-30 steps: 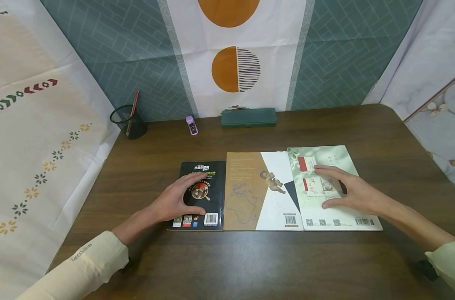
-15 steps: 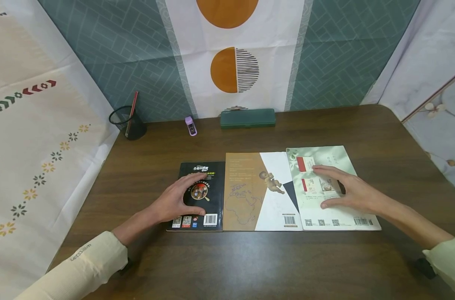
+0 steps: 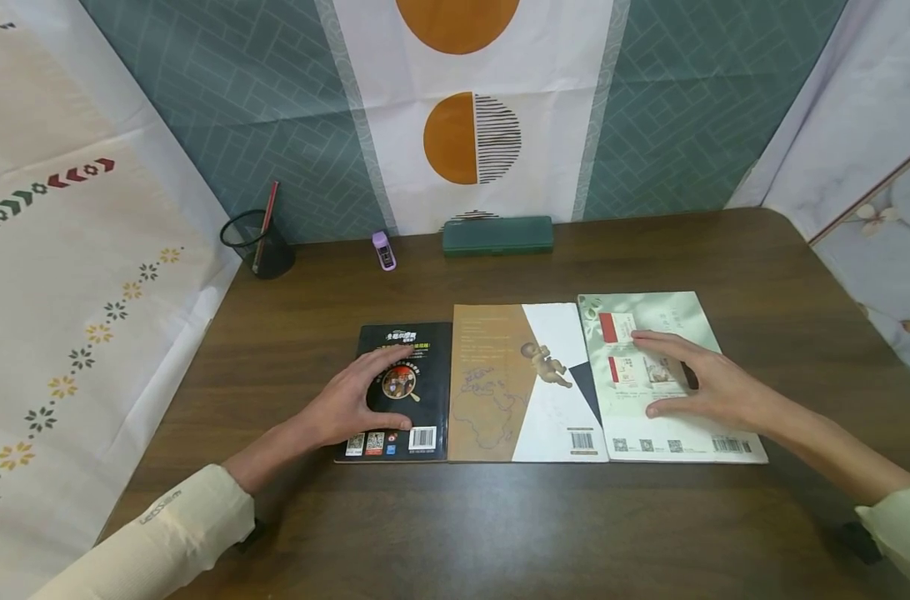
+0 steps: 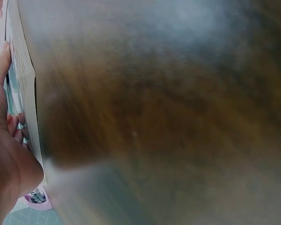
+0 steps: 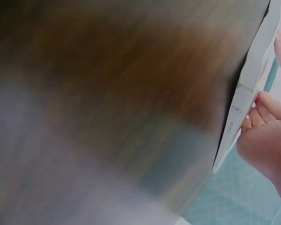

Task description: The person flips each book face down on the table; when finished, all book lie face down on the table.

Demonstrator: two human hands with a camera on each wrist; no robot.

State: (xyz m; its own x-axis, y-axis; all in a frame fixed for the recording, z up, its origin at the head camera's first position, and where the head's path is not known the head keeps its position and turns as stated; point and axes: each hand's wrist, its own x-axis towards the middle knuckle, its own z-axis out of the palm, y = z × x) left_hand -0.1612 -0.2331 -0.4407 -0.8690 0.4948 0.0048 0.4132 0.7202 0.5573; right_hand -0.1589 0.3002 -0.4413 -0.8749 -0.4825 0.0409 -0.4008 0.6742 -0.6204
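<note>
Three books lie face down side by side on a brown wooden table [image 3: 500, 525], their lower edges nearly in line. On the small black book [image 3: 432, 392] at the left rests my left hand [image 3: 353, 396], thumb and fingers spread apart. A brown and white book [image 3: 492, 400] lies in the middle, with neither hand on it. My right hand [image 3: 713, 387] rests on the pale green book [image 3: 627, 425] at the right, its thumb and fingers also spread. In the right wrist view that book's edge [image 5: 246, 89] shows beside the palm. Some fingers are hidden behind each hand.
Along the back stand a black mesh pen cup [image 3: 275, 254] holding a red pencil [image 3: 266, 218], a small purple bottle-like item [image 3: 384, 252] and a dark green pencil case [image 3: 497, 237]. A patterned cloth [image 3: 290, 150] hangs behind the table.
The pale green book and the right hand on it sit very slightly further right. The left hand stays in the same place on the black book.
</note>
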